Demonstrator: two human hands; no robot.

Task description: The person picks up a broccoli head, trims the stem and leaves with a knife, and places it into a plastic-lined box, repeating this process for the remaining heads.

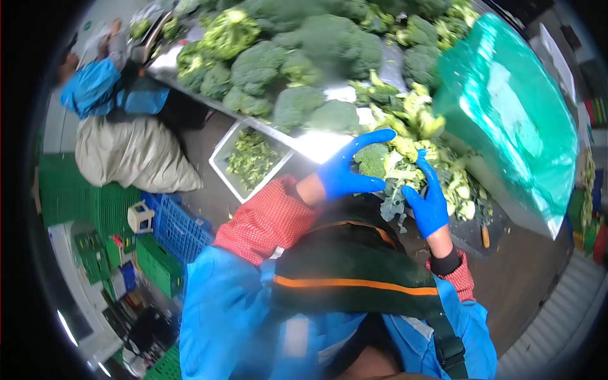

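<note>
A broccoli head (372,159) with pale cut stems and a drooping leaf is between my two hands, in front of my apron. My left hand (339,170), in a blue glove, curves around its green crown with thumb and forefinger wide apart; the other fingers are hidden. On the stem side, my right hand (430,206), also gloved in blue, has its fingers bent around the pale stalks, the thumb lower down. Just beyond lies a heap of broccoli stalks and leaves (459,187). A knife's wooden handle (486,237) rests on the table to the right of my right hand.
Many broccoli heads (259,66) cover the metal table ahead. A white bin (218,158) of leafy trimmings stands at left. A green plastic-lined box (506,114) borders the right side. Further left are a pale sack (133,155), blue crates (180,228) and another person (92,85).
</note>
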